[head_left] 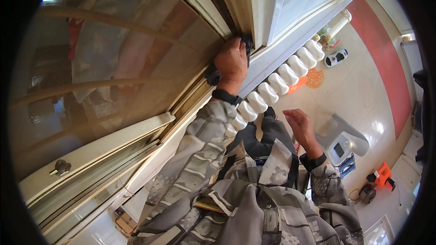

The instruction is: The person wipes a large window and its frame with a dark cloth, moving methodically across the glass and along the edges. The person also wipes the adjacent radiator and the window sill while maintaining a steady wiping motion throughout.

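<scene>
A dark crumpled cloth (213, 73) is gripped by the left hand (231, 61) and pressed into the cream window-frame track (193, 93) — the right hand (299, 124) is held open, empty, above the white ribbed radiator (281, 79).

A white ribbed radiator (290, 70) runs under the window sill (299, 31). Beside the radiator, the glossy cream floor (363, 95) carries a red strip (386, 59) farther away.

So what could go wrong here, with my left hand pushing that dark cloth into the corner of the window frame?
Your left hand presses the dark cloth where the window frame meets the white sash; if the sash slides, fingers could get pinched. Your right hand hangs free above the radiator, holding nothing, so you have little support if you lean and slip. The cloth might also drop behind the radiator if your grip loosens.
</scene>
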Tool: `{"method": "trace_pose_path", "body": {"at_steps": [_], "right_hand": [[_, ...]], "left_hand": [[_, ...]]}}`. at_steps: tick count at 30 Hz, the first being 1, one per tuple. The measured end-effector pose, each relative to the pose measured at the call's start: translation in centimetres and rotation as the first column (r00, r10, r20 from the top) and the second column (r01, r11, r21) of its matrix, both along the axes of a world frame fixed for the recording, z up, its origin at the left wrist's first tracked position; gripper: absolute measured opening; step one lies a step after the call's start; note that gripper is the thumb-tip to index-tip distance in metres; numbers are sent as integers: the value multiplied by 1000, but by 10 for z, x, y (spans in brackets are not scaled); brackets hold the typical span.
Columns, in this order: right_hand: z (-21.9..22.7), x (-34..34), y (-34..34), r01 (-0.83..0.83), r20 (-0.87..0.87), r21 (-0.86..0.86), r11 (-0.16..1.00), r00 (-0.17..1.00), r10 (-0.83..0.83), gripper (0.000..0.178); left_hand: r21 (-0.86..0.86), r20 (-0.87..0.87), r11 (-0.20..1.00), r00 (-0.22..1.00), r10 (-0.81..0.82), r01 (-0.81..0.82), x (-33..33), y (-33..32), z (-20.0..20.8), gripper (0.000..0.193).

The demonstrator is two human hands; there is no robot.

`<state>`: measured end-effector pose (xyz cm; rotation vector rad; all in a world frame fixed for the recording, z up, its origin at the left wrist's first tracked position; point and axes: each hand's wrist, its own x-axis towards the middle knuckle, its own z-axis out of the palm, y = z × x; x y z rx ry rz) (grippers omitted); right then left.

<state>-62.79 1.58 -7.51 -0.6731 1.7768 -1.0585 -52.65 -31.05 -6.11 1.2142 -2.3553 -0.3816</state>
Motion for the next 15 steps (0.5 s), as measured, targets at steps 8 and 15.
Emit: {"method": "trace_pose_path", "body": {"at_steps": [8, 15], "right_hand": [[1, -1, 6, 39, -61, -68, 997, 997, -43, 20], [-10, 3, 15, 105, 94, -14, 994, 990, -104, 19]], "left_hand": [[15, -146, 999, 989, -34, 37, 19, 9, -20, 31], [237, 109, 953, 970, -217, 186, 11, 2, -24, 34]]}}
